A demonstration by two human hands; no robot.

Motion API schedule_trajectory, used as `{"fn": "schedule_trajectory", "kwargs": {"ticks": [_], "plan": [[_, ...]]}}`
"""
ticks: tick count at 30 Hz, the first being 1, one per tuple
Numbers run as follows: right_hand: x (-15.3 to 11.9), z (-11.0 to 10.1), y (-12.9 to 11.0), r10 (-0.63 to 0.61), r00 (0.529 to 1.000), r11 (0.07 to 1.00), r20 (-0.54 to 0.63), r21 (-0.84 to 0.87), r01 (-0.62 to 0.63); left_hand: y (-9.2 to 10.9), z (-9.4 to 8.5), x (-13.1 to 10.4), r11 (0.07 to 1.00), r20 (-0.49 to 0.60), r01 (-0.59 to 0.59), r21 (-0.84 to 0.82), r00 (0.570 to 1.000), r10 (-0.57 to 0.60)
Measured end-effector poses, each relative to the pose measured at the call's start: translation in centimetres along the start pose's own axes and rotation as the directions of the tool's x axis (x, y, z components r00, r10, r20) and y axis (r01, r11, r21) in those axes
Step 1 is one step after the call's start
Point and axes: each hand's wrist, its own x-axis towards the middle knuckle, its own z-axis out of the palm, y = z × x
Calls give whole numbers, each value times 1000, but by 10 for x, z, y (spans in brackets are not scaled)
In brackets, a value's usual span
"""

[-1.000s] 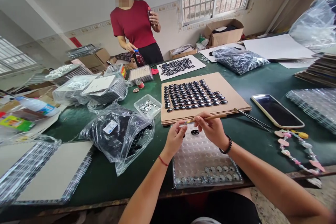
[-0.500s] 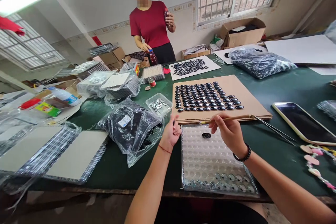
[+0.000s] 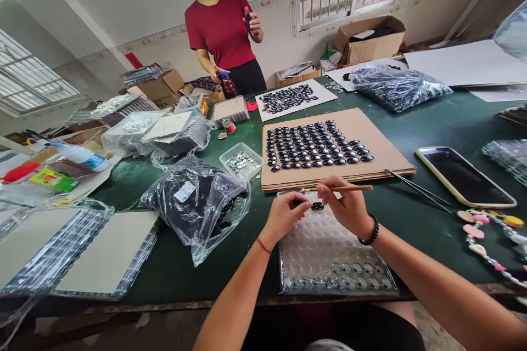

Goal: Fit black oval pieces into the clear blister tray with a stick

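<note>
Pinched between the thumb and fingers of my left hand point(image 3: 288, 213) is a small black oval piece point(image 3: 297, 203). My right hand point(image 3: 343, 205) grips a thin wooden-handled brush point(image 3: 356, 188), its pale tip pointing left, close to the left fingertips. Below both hands lies a clear dimpled tray point(image 3: 313, 252), with glassy round pieces point(image 3: 358, 269) in its near rows. One black oval piece point(image 3: 317, 206) rests near the tray's far edge, between the hands. Behind it, rows of shiny black ovals point(image 3: 315, 148) lie on a stack of brown cardboard point(image 3: 379, 142).
Left of the tray are a plastic bag of black pieces point(image 3: 181, 197) and a small tub of metal bits point(image 3: 241, 160). To the right lie tweezers point(image 3: 420, 189), a phone point(image 3: 465, 175) and a bead string point(image 3: 480, 249). A person point(image 3: 222, 33) stands across the table holding bottles.
My left hand has moved right and turned, bringing the black piece to the brush tip. My right hand has shifted slightly left in view. The whole view has shifted a little.
</note>
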Motion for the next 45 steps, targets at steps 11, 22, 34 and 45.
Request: {"fn": "schedule_trajectory", "kwargs": {"ticks": [11, 22, 34, 45], "plan": [[-1, 1, 2, -166, 963, 940, 212, -262, 219, 0, -2, 2, 1000, 38, -18, -20, 999, 18], [-3, 4, 2, -223, 950, 906, 217, -313, 284, 2, -3, 0, 998, 44, -58, -25, 997, 59], [1, 6, 3, 117, 973, 984, 198, 110, -141, 0, 3, -4, 993, -47, -85, -80, 996, 81], [9, 8, 3, 350, 847, 865, 400, 209, -456, 5, 4, -8, 986, -79, -164, -11, 983, 163]]}}
